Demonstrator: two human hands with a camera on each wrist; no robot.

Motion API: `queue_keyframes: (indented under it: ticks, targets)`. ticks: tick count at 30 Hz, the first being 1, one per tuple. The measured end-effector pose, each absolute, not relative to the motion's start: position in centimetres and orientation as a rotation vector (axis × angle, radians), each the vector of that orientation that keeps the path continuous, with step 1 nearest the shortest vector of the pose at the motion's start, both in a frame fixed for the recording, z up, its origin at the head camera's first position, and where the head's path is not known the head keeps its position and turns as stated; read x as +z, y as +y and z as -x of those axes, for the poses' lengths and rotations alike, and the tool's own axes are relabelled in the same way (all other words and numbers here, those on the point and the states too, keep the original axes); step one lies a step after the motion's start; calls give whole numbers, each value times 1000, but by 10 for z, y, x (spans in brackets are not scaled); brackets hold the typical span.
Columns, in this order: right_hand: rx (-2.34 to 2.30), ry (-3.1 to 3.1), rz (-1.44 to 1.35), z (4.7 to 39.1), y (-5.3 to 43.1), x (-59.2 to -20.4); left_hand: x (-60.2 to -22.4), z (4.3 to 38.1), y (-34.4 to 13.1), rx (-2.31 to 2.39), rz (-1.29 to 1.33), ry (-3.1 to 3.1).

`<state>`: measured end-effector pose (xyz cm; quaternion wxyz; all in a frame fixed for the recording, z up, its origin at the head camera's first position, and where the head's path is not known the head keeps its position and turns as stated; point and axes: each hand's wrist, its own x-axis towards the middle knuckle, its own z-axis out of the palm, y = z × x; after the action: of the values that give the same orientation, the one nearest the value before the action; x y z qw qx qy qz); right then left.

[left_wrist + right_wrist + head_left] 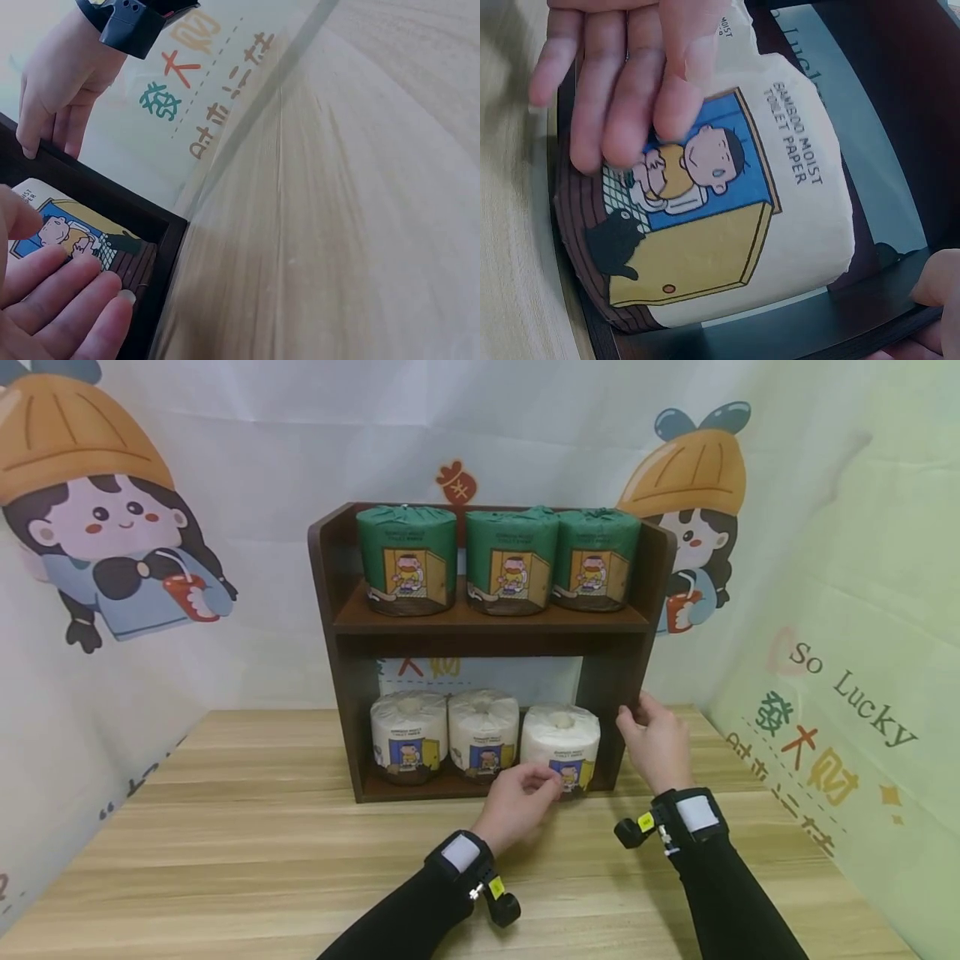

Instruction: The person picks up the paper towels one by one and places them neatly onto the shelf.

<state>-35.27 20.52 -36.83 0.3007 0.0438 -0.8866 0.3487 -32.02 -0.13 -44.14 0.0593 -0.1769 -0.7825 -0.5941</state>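
A dark brown two-tier wooden shelf (491, 644) stands upright on the table. At the right end of its lower tier is a toilet paper roll (546, 737) in white wrapping, printed with a cartoon figure and a yellow door. Before that roll's lower front is my left hand (521, 802), fingers loosely extended and close against the wrapper; they cover part of the picture in the right wrist view. My right hand (660, 743) holds the shelf's right side panel (637, 643), thumb on one face and fingers on the other, as the left wrist view shows.
Two more white-wrapped rolls, a left one (408, 737) and a middle one (483, 735), share the lower tier. Three green-wrapped rolls (408, 556) line the upper tier. Behind the wooden table (247, 835) hang printed cloths (270, 460) with cartoon figures and lettering.
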Motion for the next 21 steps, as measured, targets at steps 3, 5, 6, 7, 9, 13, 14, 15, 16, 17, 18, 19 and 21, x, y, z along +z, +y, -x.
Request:
queue_keyframes:
  ticks: [3,5,6,7,9,13,14,15,16,17,18,19,21]
  targets:
    - [911,-2344,-119,353,206,-369,-440,319,-1,-1795,573,-2394]
    - [901,-2337,-121,353,206,-369,-439,320,-1,-1802,604,-2410]
    - [897,-2335,-122,353,206,-369,-439,320,-1,-1808,611,-2420]
    - [895,-2334,-123,353,206,-369,-440,320,-1,-1810,619,-2429]
    - [896,-2334,-123,353,206,-368,-440,321,-1,-1818,631,-2449]
    - [908,-2337,-124,352,206,-368,-439,321,0,-1839,654,-2469]
    - [910,-2336,-126,352,206,-368,-439,321,0,-1848,664,-2467]
    - [910,-2335,-127,352,206,-368,-439,321,0,-1856,673,-2465]
    - [910,-2334,-127,352,206,-368,-439,321,0,-1862,682,-2461]
    - [907,-2332,-129,352,206,-368,-440,321,0,-1870,691,-2456]
    - [907,-2331,-130,353,206,-369,-440,321,0,-1874,697,-2456]
    - [905,-2330,-130,353,206,-369,-440,321,0,-1877,699,-2455]
    - [902,-2329,-127,353,206,-369,-440,321,0,-1874,703,-2460]
